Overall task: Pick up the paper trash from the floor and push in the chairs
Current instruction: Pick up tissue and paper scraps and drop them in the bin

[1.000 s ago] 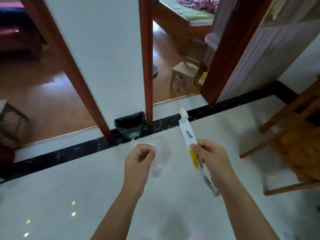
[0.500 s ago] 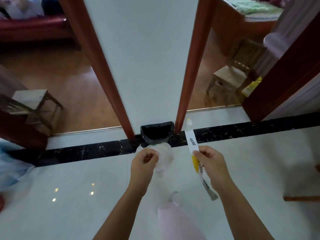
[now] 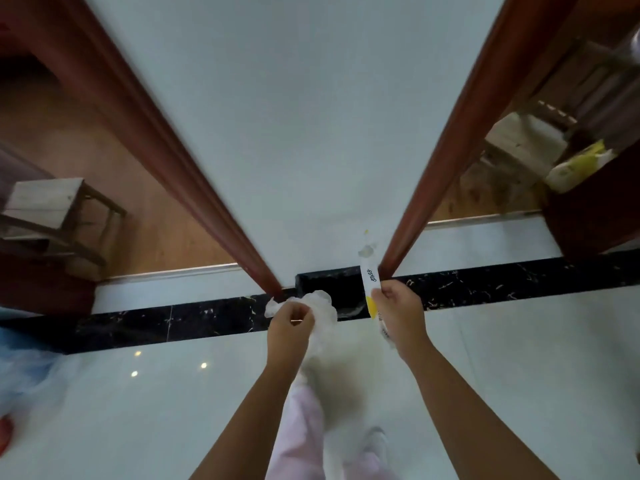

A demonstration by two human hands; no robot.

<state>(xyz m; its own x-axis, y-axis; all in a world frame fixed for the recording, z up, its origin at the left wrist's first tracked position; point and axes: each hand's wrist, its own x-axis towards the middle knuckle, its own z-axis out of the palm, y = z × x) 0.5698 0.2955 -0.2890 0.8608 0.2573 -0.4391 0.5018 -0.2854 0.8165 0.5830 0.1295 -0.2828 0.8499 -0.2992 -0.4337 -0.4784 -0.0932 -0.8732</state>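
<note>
Over glossy pale floor (image 3: 138,427), left hand (image 3: 289,318) clenched a crumpled, translucent white wad (image 3: 322,306). Right hand (image 3: 398,306) pinched a long, flat white-and-yellow wrapper (image 3: 370,277), held upright. Just beyond: black bin (image 3: 329,280) at the wall's foot. Farther: 2 small wooden chairs (image 3: 45,202).

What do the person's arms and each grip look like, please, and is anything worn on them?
The left forearm and right forearm are bare to the frame's lower edge; no sleeves show. The left grip and right grip wear no gloves, and I see no watch or bracelet, though the picture is slightly blurred. Between the arms show pale pink trousers and a white shoe.
</note>
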